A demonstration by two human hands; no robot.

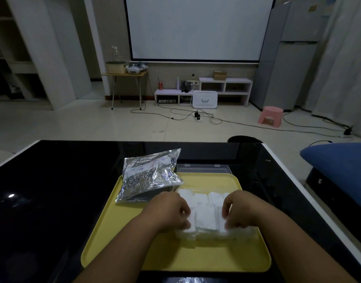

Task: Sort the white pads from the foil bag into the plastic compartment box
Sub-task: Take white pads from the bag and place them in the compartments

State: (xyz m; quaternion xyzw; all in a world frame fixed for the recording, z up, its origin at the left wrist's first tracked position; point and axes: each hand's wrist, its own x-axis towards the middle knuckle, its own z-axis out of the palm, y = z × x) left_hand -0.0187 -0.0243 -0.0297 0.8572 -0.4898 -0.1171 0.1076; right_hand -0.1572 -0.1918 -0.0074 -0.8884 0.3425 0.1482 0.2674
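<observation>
A clear plastic compartment box (243, 233) lies on the yellow tray (169, 256), its open lid (204, 168) standing behind it. White pads (206, 213) fill its compartments in rows. My left hand (171, 211) rests on the box's left side, fingers curled onto the pads at that edge. My right hand (241, 211) rests on the right side, fingertips pressing on the pads there. The crinkled silver foil bag (149, 176) lies at the tray's far left corner, its mouth facing the box.
The tray sits on a glossy black table (53, 190) with white edges. A blue cushion (339, 166) lies off the table's right side. Beyond the table are a tiled floor, cables, a pink stool (270, 117) and low shelves.
</observation>
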